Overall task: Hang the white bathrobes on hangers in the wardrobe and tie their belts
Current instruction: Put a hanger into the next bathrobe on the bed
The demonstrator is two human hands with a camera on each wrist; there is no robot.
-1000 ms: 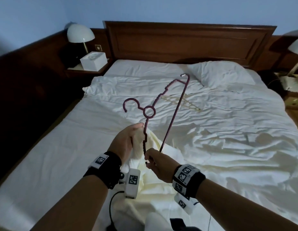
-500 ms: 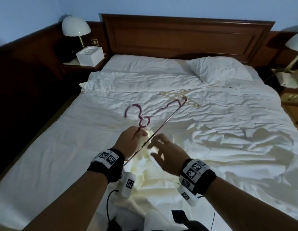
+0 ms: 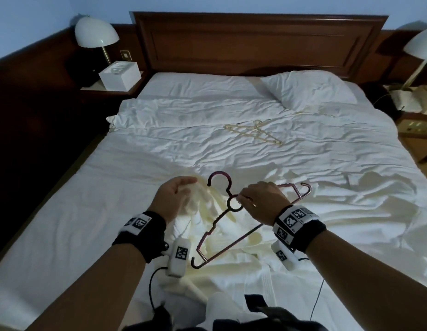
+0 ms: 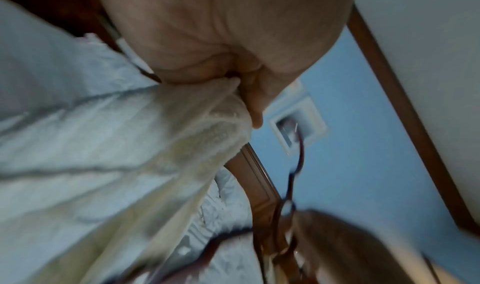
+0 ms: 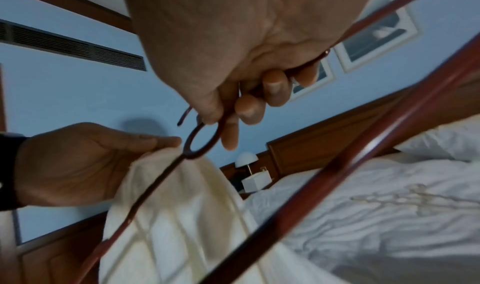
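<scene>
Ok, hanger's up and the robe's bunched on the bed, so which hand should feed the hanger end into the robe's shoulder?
Right. The right hand already grips the maroon hanger beside its ring, so it can likely steer the free end. The left hand holds the bathrobe fabric up and is better used spreading the opening.

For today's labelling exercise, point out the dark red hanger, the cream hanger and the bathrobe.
dark red hanger (image 3: 234, 203): head view, ring below its hook.
cream hanger (image 3: 253, 132): head view, middle, lying on the bed.
bathrobe (image 3: 222, 237): head view, bunched cloth under the hanger.

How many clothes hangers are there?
2. The dark red plastic hanger is held by the right hand over the white bathrobe. The cream plastic hanger lies on the bed. Others may be hidden.
</scene>
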